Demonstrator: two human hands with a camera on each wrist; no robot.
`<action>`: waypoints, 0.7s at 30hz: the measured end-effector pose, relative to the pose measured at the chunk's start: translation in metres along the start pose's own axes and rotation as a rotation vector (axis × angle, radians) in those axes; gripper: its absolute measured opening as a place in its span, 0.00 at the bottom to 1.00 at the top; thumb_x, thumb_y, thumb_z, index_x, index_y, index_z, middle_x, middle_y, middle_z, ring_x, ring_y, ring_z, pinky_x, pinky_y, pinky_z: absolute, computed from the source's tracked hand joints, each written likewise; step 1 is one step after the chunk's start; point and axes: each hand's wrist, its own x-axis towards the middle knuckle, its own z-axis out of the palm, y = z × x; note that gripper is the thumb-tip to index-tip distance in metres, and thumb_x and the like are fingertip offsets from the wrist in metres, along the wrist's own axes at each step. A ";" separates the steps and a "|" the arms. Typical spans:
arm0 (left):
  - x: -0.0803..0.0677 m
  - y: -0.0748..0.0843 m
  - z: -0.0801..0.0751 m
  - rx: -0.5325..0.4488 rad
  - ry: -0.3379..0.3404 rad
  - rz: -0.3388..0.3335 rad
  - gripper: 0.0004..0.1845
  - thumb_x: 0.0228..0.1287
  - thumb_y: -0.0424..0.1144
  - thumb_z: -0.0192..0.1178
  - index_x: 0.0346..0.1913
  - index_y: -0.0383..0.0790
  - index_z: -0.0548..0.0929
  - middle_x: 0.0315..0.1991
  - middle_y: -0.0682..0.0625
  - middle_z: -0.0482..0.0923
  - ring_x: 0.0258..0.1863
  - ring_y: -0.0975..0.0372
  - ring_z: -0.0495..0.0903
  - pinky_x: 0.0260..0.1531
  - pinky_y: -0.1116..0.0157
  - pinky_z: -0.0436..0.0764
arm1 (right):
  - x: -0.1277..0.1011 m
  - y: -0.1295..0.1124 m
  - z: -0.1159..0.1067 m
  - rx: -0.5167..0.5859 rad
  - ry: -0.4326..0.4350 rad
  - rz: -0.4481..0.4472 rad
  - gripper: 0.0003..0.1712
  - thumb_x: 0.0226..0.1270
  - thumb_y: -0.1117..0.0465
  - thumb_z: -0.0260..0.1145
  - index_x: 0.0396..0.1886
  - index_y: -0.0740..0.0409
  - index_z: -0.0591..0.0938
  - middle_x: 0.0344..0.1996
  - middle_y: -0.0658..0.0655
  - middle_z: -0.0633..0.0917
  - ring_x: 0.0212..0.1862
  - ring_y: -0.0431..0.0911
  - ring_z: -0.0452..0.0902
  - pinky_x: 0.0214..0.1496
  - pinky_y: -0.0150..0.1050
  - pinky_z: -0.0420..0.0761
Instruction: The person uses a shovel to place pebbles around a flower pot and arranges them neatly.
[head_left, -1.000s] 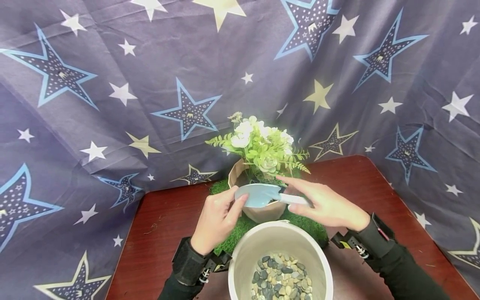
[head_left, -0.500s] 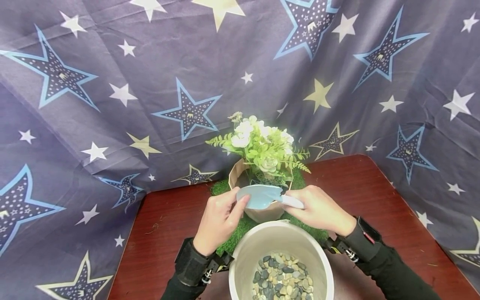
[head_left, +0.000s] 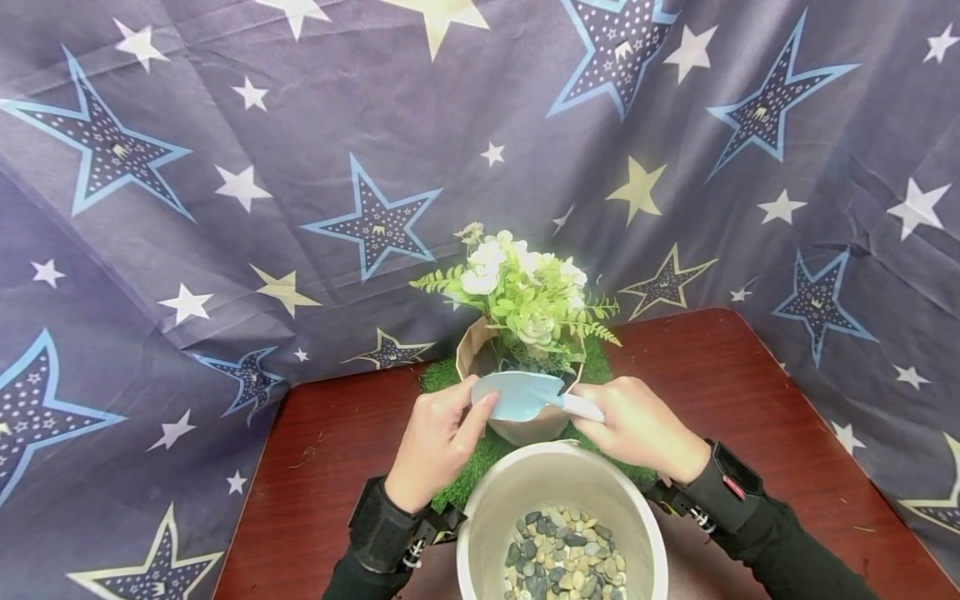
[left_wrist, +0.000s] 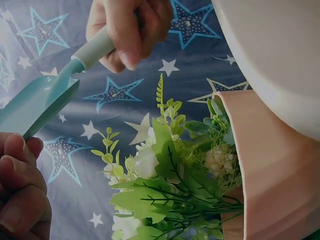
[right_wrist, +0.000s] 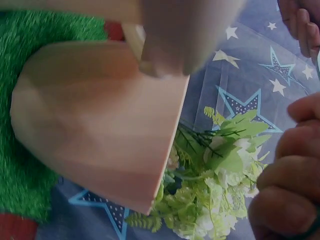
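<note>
Light-blue trowel (head_left: 525, 395) is held level above the near rim of the beige flower pot (head_left: 517, 425), long axis left-right. Left hand (head_left: 435, 442) pinches the blade tip; right hand (head_left: 637, 425) grips the pale handle. Bucket of pebbles (head_left: 561, 533) sits nearest.

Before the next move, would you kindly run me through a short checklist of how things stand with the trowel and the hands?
1. Right hand grips the trowel handle: ok.
2. Left hand pinches the blade tip: ok.
3. Trowel blade empty: cannot tell; its upper face looks bare in the head view.
4. Bucket holds pebbles, below the hands: ok.
5. Pot with flowers upright on the grass mat: ok.
</note>
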 end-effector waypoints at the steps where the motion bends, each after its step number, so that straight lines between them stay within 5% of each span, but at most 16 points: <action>1: 0.000 0.000 0.000 -0.001 0.000 0.001 0.11 0.73 0.33 0.60 0.30 0.45 0.76 0.18 0.59 0.64 0.19 0.73 0.62 0.21 0.77 0.62 | 0.000 0.000 0.000 -0.005 0.006 -0.009 0.12 0.70 0.59 0.67 0.28 0.44 0.75 0.19 0.36 0.56 0.21 0.29 0.49 0.27 0.26 0.54; 6: -0.001 -0.001 -0.001 -0.001 0.003 -0.005 0.08 0.73 0.33 0.60 0.32 0.45 0.78 0.19 0.59 0.65 0.19 0.72 0.64 0.21 0.76 0.64 | -0.001 -0.001 -0.001 0.005 0.008 -0.004 0.12 0.75 0.48 0.65 0.30 0.43 0.78 0.17 0.36 0.62 0.19 0.28 0.56 0.25 0.25 0.57; 16: -0.003 -0.002 -0.003 0.064 -0.010 -0.021 0.05 0.74 0.36 0.60 0.37 0.44 0.81 0.20 0.58 0.66 0.20 0.71 0.64 0.21 0.76 0.63 | 0.000 -0.004 0.000 0.001 -0.005 0.024 0.14 0.76 0.49 0.65 0.28 0.43 0.74 0.17 0.36 0.59 0.20 0.29 0.53 0.27 0.27 0.56; 21: -0.008 -0.001 -0.010 0.090 -0.047 -0.033 0.09 0.75 0.45 0.61 0.49 0.46 0.85 0.24 0.59 0.73 0.20 0.71 0.69 0.21 0.76 0.68 | -0.001 -0.003 -0.002 -0.011 -0.002 0.019 0.15 0.76 0.48 0.64 0.27 0.42 0.74 0.17 0.36 0.59 0.19 0.29 0.54 0.27 0.27 0.57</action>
